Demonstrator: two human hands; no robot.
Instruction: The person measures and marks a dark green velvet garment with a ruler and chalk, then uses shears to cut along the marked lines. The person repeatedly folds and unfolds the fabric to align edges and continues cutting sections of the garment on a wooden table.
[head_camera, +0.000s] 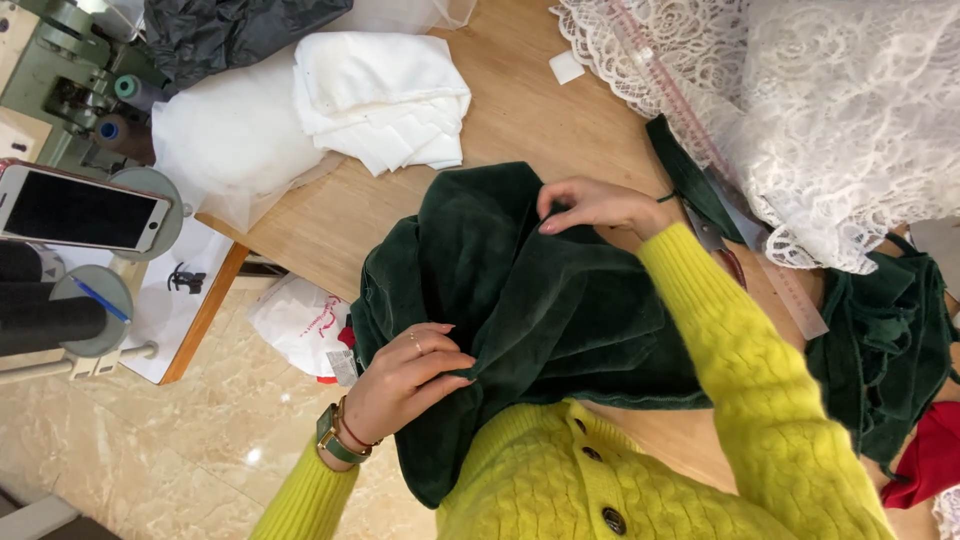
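Dark green velvet, mid-frame: soft, floppy, prob. slippery. My left hand & right hand, well apart, pinch its edges; best grip there.

We see an evenly bright, soft indoor light with only faint shadows under our hands. Below the left hand a small glare spot shines on the polished floor. Beyond the right hand the white lace looks slightly overexposed. Focus is sharp throughout, with mild stretching at the edges.
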